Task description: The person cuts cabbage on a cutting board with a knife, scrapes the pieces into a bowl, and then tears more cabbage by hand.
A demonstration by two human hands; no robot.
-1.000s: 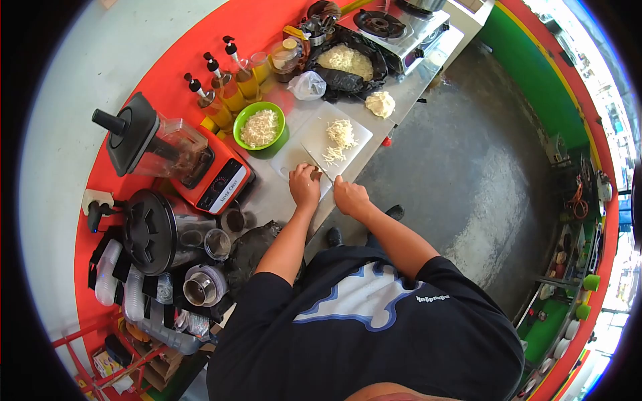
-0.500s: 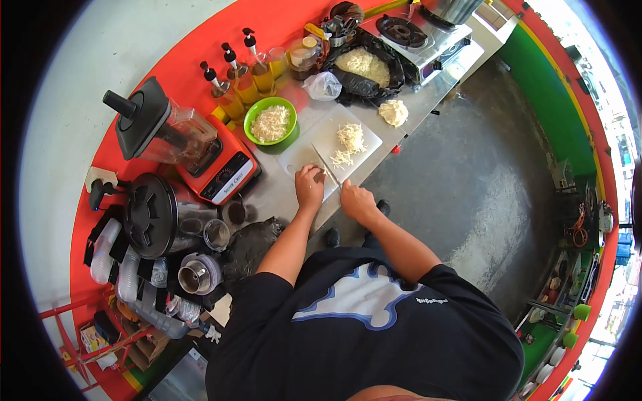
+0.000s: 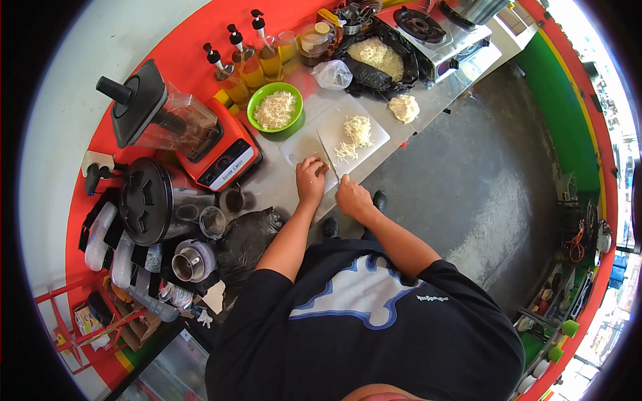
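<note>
A white cutting board [image 3: 376, 138] lies at the counter's front edge. My right hand [image 3: 354, 199] is closed round the handle of a knife [image 3: 328, 153], its blade stretching up across the board. Left of the blade, my left hand [image 3: 311, 180] rests over the board with curled fingertips close to the knife. A small pale piece seems to be under those fingers, but they mostly hide it. Right of the blade sits a pile of thin pale strips [image 3: 358, 131]. Beyond the board stands a green bowl [image 3: 298, 112] filled with similar pale shreds.
An orange-red blender [image 3: 231, 160] stands to the left. Several pump bottles [image 3: 247, 65] line the back. A black bag [image 3: 361, 85] of pale shreds, a pale lump [image 3: 404, 108] and a gas stove [image 3: 461, 47] are to the right. A black plastic bag [image 3: 251, 237] lies near my left arm.
The camera view has shifted slightly, moving the counter up in the picture. Both hands keep nearly the same places at the knife and board.
</note>
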